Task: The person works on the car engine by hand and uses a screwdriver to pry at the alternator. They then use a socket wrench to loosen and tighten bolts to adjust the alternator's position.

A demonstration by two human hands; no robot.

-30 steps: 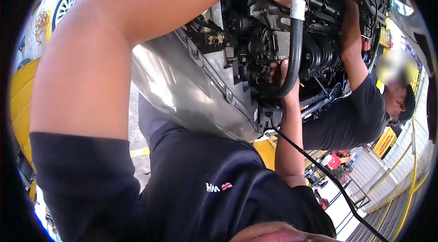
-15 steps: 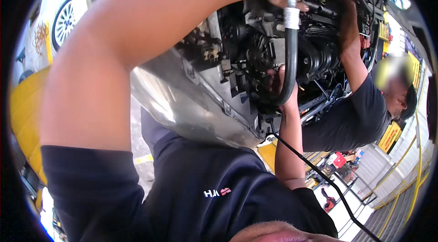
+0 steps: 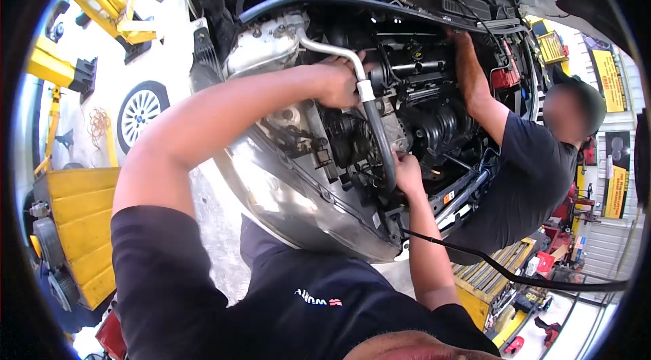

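Near the middle of the frame, the left hand (image 3: pixel 333 85) sits behind the bent metal pipe (image 3: pixel 346 53), its fingers partly hidden, so I cannot tell its grip. Lower right of it, the right hand (image 3: pixel 408 173) is just beside the dark hose (image 3: pixel 378 133), its grip also unclear, while right of centre a co-worker's arm (image 3: pixel 478 87) reaches over the engine (image 3: pixel 437 126).

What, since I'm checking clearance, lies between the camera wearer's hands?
In the head view, a dark hose and engine parts lie between the left hand and right hand.
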